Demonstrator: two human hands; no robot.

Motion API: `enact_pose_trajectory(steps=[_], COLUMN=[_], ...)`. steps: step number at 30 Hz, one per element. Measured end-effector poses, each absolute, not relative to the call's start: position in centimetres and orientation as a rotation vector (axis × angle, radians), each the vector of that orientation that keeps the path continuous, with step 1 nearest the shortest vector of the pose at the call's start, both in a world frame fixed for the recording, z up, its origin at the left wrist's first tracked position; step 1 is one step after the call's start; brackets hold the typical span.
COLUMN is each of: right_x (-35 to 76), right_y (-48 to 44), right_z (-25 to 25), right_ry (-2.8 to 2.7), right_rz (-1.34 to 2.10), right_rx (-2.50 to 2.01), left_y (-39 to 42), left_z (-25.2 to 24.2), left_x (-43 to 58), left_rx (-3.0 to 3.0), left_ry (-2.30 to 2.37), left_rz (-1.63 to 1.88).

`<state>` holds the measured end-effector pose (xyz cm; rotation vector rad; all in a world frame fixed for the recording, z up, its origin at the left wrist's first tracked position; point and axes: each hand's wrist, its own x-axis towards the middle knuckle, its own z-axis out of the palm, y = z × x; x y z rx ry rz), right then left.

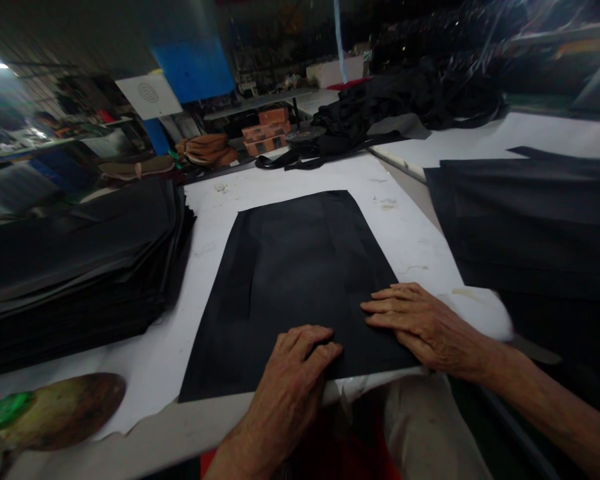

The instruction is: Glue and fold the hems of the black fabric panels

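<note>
A black sheet of material (300, 267) lies flat on the white-covered table (210, 220) in front of me, with a slit-like line on its left part. My left hand (297, 367) rests on the sheet's near edge, fingers bent and a little apart, holding nothing. At the sheet's right near corner, my right hand (415, 320) lies flat with its fingers stretched out to the left. Both palms face down on the material.
A thick stack of black sheets (80, 253) stands at the left, and more black sheets (535, 220) lie at the right. A brown rounded object with green wrapping (70, 410) sits near left. Black straps (380, 107) and orange boxes (266, 132) are behind.
</note>
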<state>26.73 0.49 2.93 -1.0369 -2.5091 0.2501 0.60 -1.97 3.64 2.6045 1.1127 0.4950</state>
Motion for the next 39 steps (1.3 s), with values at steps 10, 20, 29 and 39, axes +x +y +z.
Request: enact_pose_trajectory(steps=[10, 20, 29, 39], right_x=[26.9, 28.2, 30.0, 29.2], right_y=[0.5, 1.5, -3.2, -4.0], right_z=[2.8, 3.8, 3.1, 2.8], right_ry=[-2.493, -2.116, -2.126, -2.341], right_rz=[0.294, 0.624, 0.335, 0.179], right_rx=[-1.011, -1.044, -1.108, -1.133], left_y=[-2.4, -1.2, -1.0, -1.2], left_z=[4.9, 4.0, 3.0, 2.9], left_x=[2.1, 2.7, 2.3, 2.3], left_rx=[2.784, 2.789, 2.871, 2.865], left_ry=[1.065, 0.999, 0.972, 0.972], left_rz=[0.232, 0.177, 0.302, 0.387])
